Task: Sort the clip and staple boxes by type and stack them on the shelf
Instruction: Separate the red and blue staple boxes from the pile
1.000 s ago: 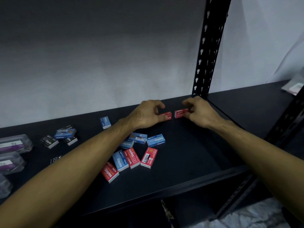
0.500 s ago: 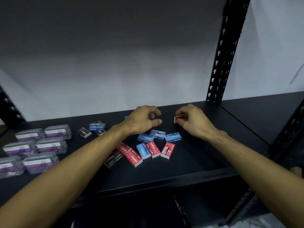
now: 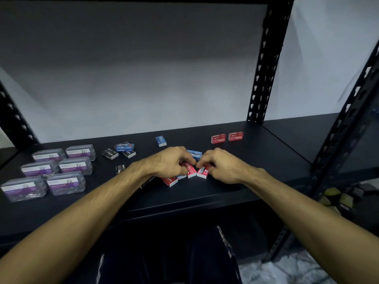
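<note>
- Two red boxes (image 3: 227, 137) stood side by side near the back edge of the shelf (image 3: 225, 193), toward its right end; this looked like the start of the red group, so the sorting seemed only begun.
- Six clear cases (image 3: 53, 170) sat in rows at the left end of the shelf, not stacked (paper clips showed through the walls of the nearest ones).
- The left hand (image 3: 171, 162) was curled over a red box (image 3: 190, 170) in the mixed pile at the middle of the shelf, its fingers closing on it.
- The right hand (image 3: 222, 166) pinched another red box (image 3: 204, 171) just beside it.
- Still unsorted, in my judgement: one more red one (image 3: 170, 181), blue boxes (image 3: 194, 154) in the pile, one blue box (image 3: 160, 140) alone near the back, and black boxes (image 3: 110, 153) with a blue one upon them.
- All the cardboard boxes were closed, so I could not tell their contents.
</note>
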`<state>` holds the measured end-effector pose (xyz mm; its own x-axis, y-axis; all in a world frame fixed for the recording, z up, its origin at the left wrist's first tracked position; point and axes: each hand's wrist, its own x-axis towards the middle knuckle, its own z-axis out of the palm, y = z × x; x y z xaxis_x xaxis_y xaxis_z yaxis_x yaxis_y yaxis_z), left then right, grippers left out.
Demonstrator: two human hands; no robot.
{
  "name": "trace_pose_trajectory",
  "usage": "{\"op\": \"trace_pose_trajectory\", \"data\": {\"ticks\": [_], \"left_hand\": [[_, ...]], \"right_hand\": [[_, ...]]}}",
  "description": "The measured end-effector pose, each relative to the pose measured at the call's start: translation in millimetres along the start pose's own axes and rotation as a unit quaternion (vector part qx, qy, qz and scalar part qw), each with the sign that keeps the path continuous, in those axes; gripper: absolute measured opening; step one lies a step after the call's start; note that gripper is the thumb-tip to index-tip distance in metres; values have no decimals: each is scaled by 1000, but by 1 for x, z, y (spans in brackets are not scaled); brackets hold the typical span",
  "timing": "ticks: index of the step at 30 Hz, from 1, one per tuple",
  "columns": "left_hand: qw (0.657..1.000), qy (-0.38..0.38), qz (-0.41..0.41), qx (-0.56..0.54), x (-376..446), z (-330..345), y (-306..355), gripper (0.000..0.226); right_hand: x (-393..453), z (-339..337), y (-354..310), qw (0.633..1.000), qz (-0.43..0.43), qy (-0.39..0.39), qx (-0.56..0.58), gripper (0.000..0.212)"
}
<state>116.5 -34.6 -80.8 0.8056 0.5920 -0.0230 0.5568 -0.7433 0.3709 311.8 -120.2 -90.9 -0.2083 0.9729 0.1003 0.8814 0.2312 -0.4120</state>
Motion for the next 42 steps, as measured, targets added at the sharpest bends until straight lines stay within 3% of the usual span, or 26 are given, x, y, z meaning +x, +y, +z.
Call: {"op": "trace_pose_trajectory", "data": {"ticks": [3, 10, 16, 21, 30, 37, 42], "left_hand": [[999, -14, 2, 29, -2, 1, 1, 41], [996, -30, -4, 84, 3, 2, 0, 26], [999, 39, -32, 16, 9, 9, -6, 27], [996, 63, -50, -41, 11, 10, -9, 27], [997, 28, -55, -52, 13, 2, -11, 27], [997, -5, -64, -44, 15, -2, -5, 19], [990, 35, -76, -112, 17, -2, -4, 16]], "right_hand": [[-5, 3, -1, 999, 21, -22, -27, 49], [-9, -1, 7, 996, 38, -20, -74, 34], [-10, -3, 12, 999, 40, -9, -35, 19], [-7, -6, 13, 999, 38, 17, -34, 22], [-7, -5, 23, 999, 54, 8, 5, 34], [-10, -7, 25, 996, 80, 7, 39, 17], [-12, -14, 25, 993, 93, 27, 64, 14]]}}
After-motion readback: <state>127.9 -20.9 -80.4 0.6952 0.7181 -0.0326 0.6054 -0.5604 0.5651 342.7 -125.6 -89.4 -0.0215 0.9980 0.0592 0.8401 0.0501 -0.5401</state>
